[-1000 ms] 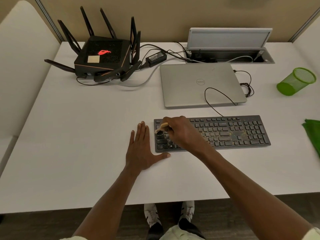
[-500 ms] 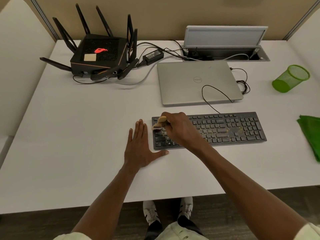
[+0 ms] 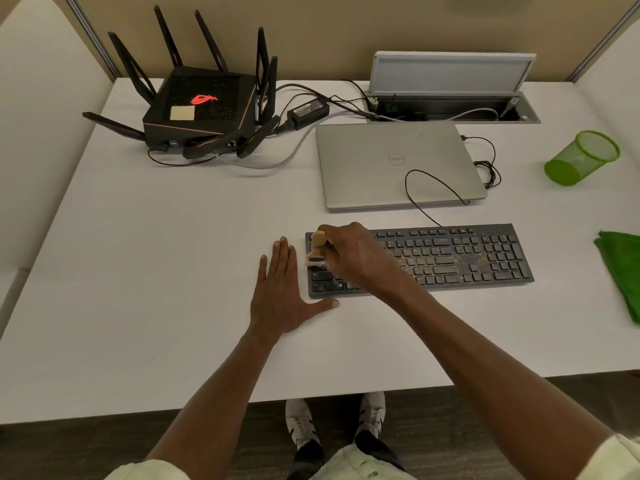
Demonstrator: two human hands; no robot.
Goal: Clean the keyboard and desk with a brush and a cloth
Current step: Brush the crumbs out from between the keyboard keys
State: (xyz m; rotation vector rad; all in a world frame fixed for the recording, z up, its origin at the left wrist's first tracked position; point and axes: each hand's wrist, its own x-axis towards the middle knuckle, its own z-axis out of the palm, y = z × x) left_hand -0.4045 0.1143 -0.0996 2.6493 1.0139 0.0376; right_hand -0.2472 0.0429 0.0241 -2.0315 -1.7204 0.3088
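Note:
A black keyboard (image 3: 450, 256) lies on the white desk (image 3: 156, 271), with yellowish crumbs scattered over its right half. My right hand (image 3: 353, 254) is closed around a small wooden-handled brush (image 3: 317, 249), whose bristles rest on the keys at the keyboard's left end. My left hand (image 3: 285, 292) lies flat on the desk, fingers spread, just left of the keyboard, its thumb along the front edge. A green cloth (image 3: 623, 268) lies at the desk's right edge.
A closed silver laptop (image 3: 391, 164) sits behind the keyboard, the keyboard's cable looped over it. A black router (image 3: 204, 109) with antennas stands at back left beside a power adapter (image 3: 308, 110). A green mesh cup (image 3: 581, 157) lies tipped at right. An open cable box (image 3: 450, 98) is at the back.
The brush in my right hand has shifted a little over the keyboard's left-end keys, handle now more upright. My left hand stays flat in place. The view has shifted slightly.

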